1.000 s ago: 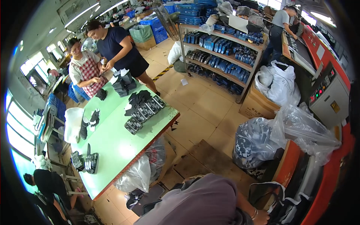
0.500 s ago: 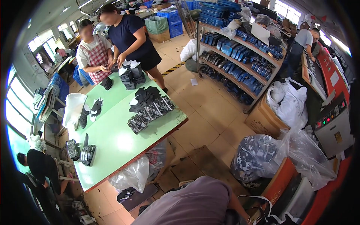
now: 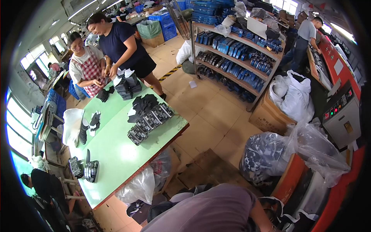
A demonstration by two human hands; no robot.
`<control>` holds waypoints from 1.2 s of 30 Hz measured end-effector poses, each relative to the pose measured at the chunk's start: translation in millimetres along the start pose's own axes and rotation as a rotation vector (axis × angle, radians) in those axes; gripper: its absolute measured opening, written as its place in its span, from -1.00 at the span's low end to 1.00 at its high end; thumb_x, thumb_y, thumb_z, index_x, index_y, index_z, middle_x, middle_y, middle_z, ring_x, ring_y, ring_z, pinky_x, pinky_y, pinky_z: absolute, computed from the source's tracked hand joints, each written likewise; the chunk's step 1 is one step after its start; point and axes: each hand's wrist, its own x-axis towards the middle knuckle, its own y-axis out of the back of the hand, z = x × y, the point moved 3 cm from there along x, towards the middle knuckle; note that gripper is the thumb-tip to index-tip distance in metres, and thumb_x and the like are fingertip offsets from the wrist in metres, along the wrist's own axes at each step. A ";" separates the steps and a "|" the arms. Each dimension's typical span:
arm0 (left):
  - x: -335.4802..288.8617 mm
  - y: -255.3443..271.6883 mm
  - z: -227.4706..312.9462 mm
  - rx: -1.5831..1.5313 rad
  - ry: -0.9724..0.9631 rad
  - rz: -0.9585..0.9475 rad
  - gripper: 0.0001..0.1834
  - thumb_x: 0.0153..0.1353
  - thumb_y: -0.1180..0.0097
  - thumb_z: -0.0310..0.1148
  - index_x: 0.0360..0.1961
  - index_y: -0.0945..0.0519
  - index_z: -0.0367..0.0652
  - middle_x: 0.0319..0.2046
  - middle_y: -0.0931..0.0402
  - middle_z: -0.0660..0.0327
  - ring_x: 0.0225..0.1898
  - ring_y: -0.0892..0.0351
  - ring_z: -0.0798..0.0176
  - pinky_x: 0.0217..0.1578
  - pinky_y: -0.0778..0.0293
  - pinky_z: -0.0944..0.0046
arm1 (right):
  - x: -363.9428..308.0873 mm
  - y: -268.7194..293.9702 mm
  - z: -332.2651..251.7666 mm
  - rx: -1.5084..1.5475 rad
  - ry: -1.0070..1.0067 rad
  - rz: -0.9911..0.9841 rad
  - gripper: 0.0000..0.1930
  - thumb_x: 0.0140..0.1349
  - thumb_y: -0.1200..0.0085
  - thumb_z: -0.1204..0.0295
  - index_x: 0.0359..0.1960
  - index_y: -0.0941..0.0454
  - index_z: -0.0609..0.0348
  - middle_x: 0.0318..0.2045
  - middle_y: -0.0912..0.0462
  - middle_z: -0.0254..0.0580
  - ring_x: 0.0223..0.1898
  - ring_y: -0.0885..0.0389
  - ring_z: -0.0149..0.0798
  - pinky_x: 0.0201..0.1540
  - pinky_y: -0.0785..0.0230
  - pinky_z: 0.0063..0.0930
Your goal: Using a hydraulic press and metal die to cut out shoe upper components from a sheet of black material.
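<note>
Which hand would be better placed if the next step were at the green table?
Probably the left: the green table lies on the person's left. Neither hand shows; the one visible forearm points down at lower right, beside white-edged dark cloth.

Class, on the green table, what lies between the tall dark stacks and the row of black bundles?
In the head view, a loose pile of black pieces lies between the stacks and the bundles.

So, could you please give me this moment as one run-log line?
left hand: out of view | right hand: out of view | right forearm: near white-edged dark material | green table: bears dark stack
</note>
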 end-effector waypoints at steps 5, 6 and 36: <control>-21.4 20.1 -9.5 0.384 -0.121 0.108 -0.36 0.16 -0.17 0.07 0.04 -0.47 -0.28 -0.14 -0.55 -0.10 -0.08 -0.54 -0.12 -0.10 -0.46 0.02 | -5.1 -13.4 -7.9 0.019 0.032 -0.021 -0.22 0.20 -0.08 0.05 0.36 -0.07 0.16 0.21 -0.37 0.08 0.14 -0.41 0.16 0.18 -0.17 0.11; -23.2 21.0 -9.3 0.451 -0.098 0.135 -0.40 0.18 -0.16 0.03 0.02 -0.47 -0.30 -0.14 -0.54 -0.11 -0.07 -0.53 -0.13 -0.09 -0.45 0.01 | -7.0 -13.0 -8.7 0.018 0.037 -0.023 -0.22 0.20 -0.08 0.05 0.35 -0.07 0.16 0.20 -0.37 0.08 0.14 -0.41 0.16 0.17 -0.17 0.11; -8.0 -4.4 -90.7 1.080 0.409 -0.358 -0.32 0.00 -0.24 0.08 0.07 -0.57 -0.15 0.17 -0.40 -0.04 0.32 -0.14 -0.17 0.30 0.05 -0.23 | -210.4 42.7 34.1 -0.049 0.020 -0.134 -0.27 0.19 -0.09 0.12 0.33 -0.13 0.16 0.15 -0.41 0.11 0.11 -0.45 0.14 0.14 -0.22 0.02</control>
